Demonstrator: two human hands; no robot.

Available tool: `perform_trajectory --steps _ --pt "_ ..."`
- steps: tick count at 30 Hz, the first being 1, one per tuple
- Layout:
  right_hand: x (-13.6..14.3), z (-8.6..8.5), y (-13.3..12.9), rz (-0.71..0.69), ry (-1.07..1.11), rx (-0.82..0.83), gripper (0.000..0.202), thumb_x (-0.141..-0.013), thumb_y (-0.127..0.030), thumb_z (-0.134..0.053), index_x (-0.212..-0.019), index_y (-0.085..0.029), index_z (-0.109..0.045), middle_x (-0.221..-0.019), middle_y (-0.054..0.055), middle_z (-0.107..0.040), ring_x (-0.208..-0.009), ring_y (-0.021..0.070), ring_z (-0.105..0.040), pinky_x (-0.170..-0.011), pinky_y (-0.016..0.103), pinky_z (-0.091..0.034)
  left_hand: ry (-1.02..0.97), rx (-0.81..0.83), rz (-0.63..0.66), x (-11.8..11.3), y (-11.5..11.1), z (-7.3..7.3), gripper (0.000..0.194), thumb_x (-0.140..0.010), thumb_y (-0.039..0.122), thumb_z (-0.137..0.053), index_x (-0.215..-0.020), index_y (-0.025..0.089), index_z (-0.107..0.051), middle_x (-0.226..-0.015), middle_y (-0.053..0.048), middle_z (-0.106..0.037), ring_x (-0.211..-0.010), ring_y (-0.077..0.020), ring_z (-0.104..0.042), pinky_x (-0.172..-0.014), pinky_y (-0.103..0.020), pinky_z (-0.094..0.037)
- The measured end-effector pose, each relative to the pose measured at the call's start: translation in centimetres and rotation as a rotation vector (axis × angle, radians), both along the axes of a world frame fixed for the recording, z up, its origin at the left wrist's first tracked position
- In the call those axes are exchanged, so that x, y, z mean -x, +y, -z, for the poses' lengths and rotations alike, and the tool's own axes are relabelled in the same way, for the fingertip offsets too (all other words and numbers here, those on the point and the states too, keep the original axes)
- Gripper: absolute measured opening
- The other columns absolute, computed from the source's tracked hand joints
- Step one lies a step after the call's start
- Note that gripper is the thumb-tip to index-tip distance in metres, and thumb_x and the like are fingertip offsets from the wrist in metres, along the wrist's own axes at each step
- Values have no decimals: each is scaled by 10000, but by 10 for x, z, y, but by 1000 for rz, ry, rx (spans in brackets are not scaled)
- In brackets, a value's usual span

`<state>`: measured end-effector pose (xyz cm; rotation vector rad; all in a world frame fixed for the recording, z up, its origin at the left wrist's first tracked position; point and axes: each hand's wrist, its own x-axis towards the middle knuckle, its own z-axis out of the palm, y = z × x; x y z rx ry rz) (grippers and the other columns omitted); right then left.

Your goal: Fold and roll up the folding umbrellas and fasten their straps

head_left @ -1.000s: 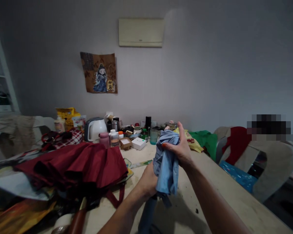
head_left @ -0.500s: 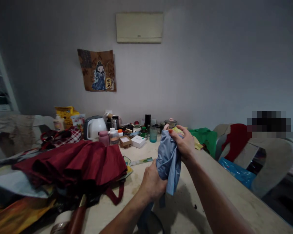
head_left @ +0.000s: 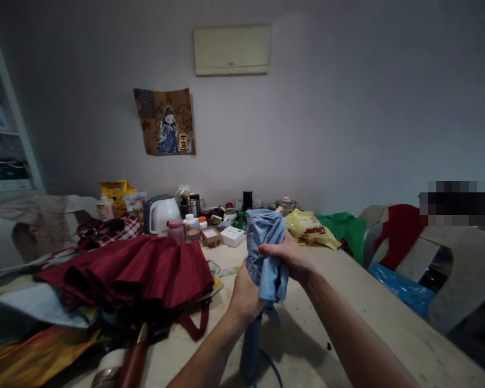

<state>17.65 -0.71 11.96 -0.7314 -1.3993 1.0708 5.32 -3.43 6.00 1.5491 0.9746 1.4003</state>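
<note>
A folding umbrella with bunched light blue fabric [head_left: 264,242] is upright above the table, its blue handle [head_left: 250,350] pointing down with a cord loop beside it. My left hand [head_left: 246,293] is closed round the lower part of the fabric. Higher up on the right side, my right hand [head_left: 289,253] grips the folds, its thumb with a red nail lying across them. Some fingers of both hands are hidden behind the cloth.
A dark red umbrella [head_left: 145,269] lies across the left of the table [head_left: 343,323]. Behind stand a kettle [head_left: 162,214], a pink bottle [head_left: 176,230] and a white box [head_left: 231,236]. A yellow packet [head_left: 311,229] lies back right. Part of a person [head_left: 456,207] shows far right.
Both hands and the blue umbrella have shifted slightly left. My right hand now lies lower, its thumb across the fabric front. More of the handle and the yellow packet shows.
</note>
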Motion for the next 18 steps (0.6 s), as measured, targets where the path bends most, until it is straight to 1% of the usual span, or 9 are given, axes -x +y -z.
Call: perform_trajectory --steps 3,5,7,9,10,12,14,15,18 --pt "11 6 -2 -142 114 158 765 -517 -262 -861 -1228 -217 -582 -1160 72 -698 -929 228 -686 -811 341 -582 28 -56 -52 3 5 4 480 -660 246 -779 -1088 159 -579 -984 -82 -674 -937 -242 -625 -901 -340 -475" --pt "13 8 -1 -114 143 175 654 -523 -247 -861 -1135 -199 -636 -1111 65 -716 -871 208 -689 -791 323 -580 17 -75 20 9 9 4 619 -581 212 -830 -1129 151 -549 -1027 -93 -667 -975 -254 -626 -930 -345 -471" --pt "12 8 1 -46 157 129 609 -518 -237 -865 -1089 -188 -658 -1041 57 -731 -841 209 -689 -778 328 -580 -47 -25 151 18 11 1 801 -533 207 -859 -1239 155 -485 -1146 -123 -646 -1032 -267 -624 -925 -346 -487" --pt "9 6 2 2 138 73 590 -511 -225 -861 -1067 -180 -669 -988 51 -737 -841 224 -688 -780 347 -579 -156 -43 165 30 11 -6 881 -607 276 -835 -1365 191 -393 -1295 -143 -576 -1153 -279 -585 -939 -347 -491" --pt "8 5 3 18 110 53 572 -511 -221 -856 -1051 -175 -674 -974 51 -739 -848 233 -688 -786 358 -578 -202 -127 94 37 9 -10 837 -683 310 -790 -1401 221 -369 -1357 -137 -529 -1223 -279 -545 -968 -352 -479" --pt "8 3 1 33 33 14 547 -510 -214 -853 -1027 -168 -679 -988 56 -739 -882 249 -686 -816 374 -570 -166 -442 -161 48 3 -22 621 -812 305 -687 -1381 271 -441 -1438 -108 -438 -1326 -273 -453 -1050 -377 -424" --pt "10 0 -3 -10 -35 -70 554 -530 -223 -851 -1054 -174 -676 -1066 61 -729 -969 264 -676 -891 383 -549 70 -766 -396 55 -6 -35 411 -863 222 -637 -1263 298 -580 -1459 -80 -384 -1345 -274 -412 -1087 -414 -385" --pt "13 -1 -5 -44 -56 -128 573 -543 -230 -849 -1085 -183 -671 -1108 60 -720 -1017 270 -667 -931 385 -533 227 -882 -465 56 -10 -41 361 -865 184 -634 -1206 303 -626 -1462 -73 -366 -1340 -280 -402 -1088 -436 -379" --pt "20 -6 -15 -92 -106 -261 620 -579 -247 -831 -1170 -203 -645 -1189 55 -690 -1100 285 -637 -1000 395 -495 520 -1010 -584 52 -19 -56 316 -871 163 -634 -1162 284 -654 -1416 -92 -396 -1285 -291 -411 -1051 -475 -394"
